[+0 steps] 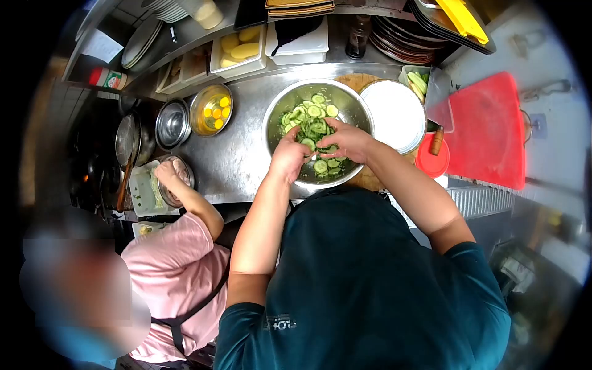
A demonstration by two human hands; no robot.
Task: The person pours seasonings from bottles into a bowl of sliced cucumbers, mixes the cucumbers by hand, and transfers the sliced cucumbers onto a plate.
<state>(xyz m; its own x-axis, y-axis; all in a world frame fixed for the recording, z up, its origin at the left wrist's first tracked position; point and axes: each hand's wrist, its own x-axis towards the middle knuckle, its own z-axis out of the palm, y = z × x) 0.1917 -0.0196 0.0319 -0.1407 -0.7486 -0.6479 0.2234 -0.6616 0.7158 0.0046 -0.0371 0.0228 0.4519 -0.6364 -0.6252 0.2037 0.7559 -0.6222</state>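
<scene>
The slices (314,111) lie in the steel bowl (357,111) at the upper centre of the frame, partly heaped at its far side and partly loose at the near side. The left hand (287,158) and right hand (348,142) reach inside from opposite sides. The right fingers are spread well apart, partly bent, and touch the slices without closing on them. The left fingers bend into the heap and are partly hidden; whether they grip cannot be told. For even turning, slide the fingertips down the wall to the bottom, lift from beneath and let the slices fall through parted fingers. Use light pressure; squeezing is likely to tear or crush them. Work the near-side slices inward too. Limit the lift to below the rim, as the white lid (393,117) sits just beside the bowl at right and could catch spills.
</scene>
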